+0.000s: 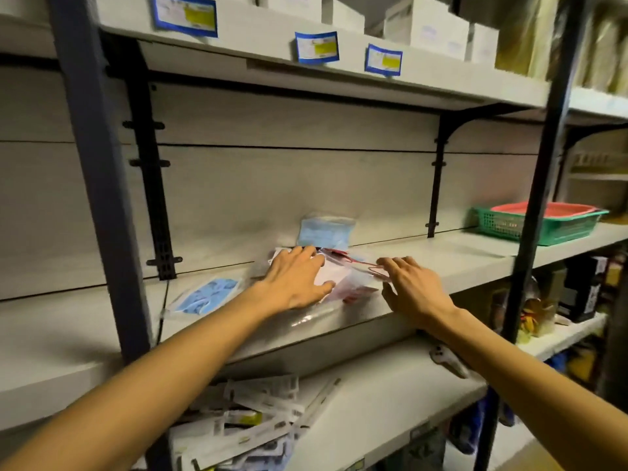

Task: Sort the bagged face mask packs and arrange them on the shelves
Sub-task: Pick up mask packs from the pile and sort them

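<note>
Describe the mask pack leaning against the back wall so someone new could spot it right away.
Find the middle shelf that holds the green basket. Behind the two hands, a blue mask pack stands propped against the back panel. It alone is upright; the other blue pack lies flat to the left.

Middle shelf (458, 263): pink pack (343, 278) near the front edge, under both hands; blue pack (204, 295) flat to its left; another blue pack (326, 232) leaning on the back wall; green basket (540, 226) at far right.
Upper shelf (272, 45): white boxes (424, 25), blue-edged labels (317, 47) on its front.
Lower shelf (390, 396): heap of white packets (251, 419), perhaps sachets; blurred.
</note>
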Demonstrator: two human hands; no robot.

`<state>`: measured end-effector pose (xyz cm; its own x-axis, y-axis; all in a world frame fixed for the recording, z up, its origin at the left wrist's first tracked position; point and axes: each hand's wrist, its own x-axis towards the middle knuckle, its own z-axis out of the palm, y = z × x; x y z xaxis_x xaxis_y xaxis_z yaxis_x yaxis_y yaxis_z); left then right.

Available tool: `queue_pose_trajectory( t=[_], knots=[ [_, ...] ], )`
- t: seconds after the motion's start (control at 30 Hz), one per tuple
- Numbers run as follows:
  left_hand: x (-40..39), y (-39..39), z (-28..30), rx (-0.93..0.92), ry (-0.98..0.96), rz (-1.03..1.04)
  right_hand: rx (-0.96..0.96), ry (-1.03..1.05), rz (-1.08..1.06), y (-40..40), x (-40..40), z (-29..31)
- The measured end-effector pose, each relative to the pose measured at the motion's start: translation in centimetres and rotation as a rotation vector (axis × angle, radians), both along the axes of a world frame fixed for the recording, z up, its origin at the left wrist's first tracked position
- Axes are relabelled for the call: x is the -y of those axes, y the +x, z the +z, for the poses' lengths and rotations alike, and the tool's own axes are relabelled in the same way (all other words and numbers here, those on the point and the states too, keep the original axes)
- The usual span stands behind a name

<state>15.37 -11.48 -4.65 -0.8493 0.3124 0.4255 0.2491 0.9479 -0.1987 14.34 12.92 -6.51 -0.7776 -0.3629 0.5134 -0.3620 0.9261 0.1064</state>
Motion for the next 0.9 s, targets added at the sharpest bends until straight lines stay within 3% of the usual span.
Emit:
queue_pose_trajectory(
  t=[0.27,0.37,0.5,0.67,0.77,0.9],
  knots=[
    [0.4,-6.6,-0.9,0.314,-0.048,0.126,-0.011,-0.047,0.081,-9.7,1.8,1.9],
    [1.2,-7.9,-1.0,0.288,-0.011,0.103,0.008,-0.103,0.159,-12.3,2.8,1.3],
    [1.9,-9.0,-0.1,0.246,0.148,0.068,0.143,-0.183,0.198,-15.9,3.6,0.6],
    [2.2,-9.6,1.1,0.268,0.286,0.189,0.412,-0.225,0.213,-20.3,4.0,1.4],
    [2.1,-10.1,1.2,0.232,0.492,0.257,0.373,-0.228,0.283,-22.5,3.5,1.2],
    [1.3,-10.6,1.1,0.045,0.965,0.334,0.275,-0.266,0.353,-24.3,2.7,0.7]
  ],
)
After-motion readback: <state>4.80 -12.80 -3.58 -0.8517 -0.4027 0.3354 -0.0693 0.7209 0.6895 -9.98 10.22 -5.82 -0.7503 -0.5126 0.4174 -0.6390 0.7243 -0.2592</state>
